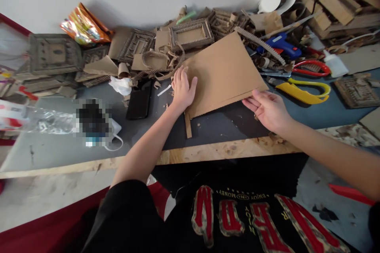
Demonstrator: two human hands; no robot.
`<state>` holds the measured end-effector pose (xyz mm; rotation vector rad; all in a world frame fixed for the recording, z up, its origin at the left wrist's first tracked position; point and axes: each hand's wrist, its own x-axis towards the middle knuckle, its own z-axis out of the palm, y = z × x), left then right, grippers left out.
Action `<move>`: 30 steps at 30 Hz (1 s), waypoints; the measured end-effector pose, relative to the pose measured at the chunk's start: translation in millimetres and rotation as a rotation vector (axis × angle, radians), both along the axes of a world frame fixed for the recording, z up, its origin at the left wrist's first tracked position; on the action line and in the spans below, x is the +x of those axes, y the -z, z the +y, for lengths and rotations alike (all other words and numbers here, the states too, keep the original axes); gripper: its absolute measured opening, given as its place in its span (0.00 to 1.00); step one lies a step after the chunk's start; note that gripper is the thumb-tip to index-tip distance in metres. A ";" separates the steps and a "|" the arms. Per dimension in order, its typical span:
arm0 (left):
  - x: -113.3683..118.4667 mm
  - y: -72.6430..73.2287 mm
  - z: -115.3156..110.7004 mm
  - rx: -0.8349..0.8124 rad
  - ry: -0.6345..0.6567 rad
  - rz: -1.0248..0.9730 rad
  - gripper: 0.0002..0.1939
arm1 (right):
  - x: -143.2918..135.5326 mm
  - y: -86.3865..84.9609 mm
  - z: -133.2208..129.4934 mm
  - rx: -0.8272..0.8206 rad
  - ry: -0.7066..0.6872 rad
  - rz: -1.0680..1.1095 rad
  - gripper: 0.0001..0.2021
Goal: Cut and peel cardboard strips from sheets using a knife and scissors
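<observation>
"How much room do you have around the cardboard sheet (224, 75)?"

"From my end, most of it is on the near side: a band of dark bench top (213, 128), sprinkled with crumbs, runs between the sheet and the wooden front edge (213, 152). A narrow cardboard strip (188, 126) pokes out at the sheet's near left corner."

"And the other sides?"

"Tighter. Beyond the sheet I see framed cardboard pieces (192, 33) heaped toward the wall. Right of it lie a yellow-handled tool (301, 93) and, farther back, a blue glue gun (285, 45); a ribbed strip (261, 45) runs just beside its far right edge. A black phone (138, 101) lies to its left, past the forearm."

"Where are the fingers?"

"The left hand (184, 89) lies over the sheet's left edge, thumb spread well away from the fingers; I can't tell whether the fingertips hook under. The right hand (268, 108) pinches the near right corner, thumb above and fingers below, almost closed."

"How does the sheet look?"

"Plain brown, flat and four-sided. I make out a thin dark line along its near edge, which looks slightly rough, and the held corner sits above the bench top."
</observation>
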<state>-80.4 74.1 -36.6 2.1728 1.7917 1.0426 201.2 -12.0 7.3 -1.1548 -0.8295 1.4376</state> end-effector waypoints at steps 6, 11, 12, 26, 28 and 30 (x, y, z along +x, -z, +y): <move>0.8 -18.3 -4.2 0.057 0.084 -0.084 0.35 | -22.1 -3.9 16.8 0.108 0.120 -0.090 0.20; -14.4 -26.3 2.3 0.188 0.020 -0.285 0.35 | 2.8 -24.6 65.1 0.249 0.319 -0.187 0.16; -18.2 -25.3 5.6 0.196 0.005 -0.338 0.35 | 10.8 -29.5 75.9 0.251 0.290 -0.209 0.14; -19.7 -20.9 11.0 -0.329 0.157 -0.760 0.39 | 8.1 -13.5 112.1 0.230 0.002 -0.258 0.17; -23.1 -21.9 10.8 -0.271 0.132 -0.750 0.35 | 5.4 -10.6 98.6 0.148 -0.165 -0.293 0.24; -25.8 -24.7 10.1 -0.211 0.109 -0.717 0.32 | 5.4 -7.1 85.5 0.069 -0.325 -0.389 0.28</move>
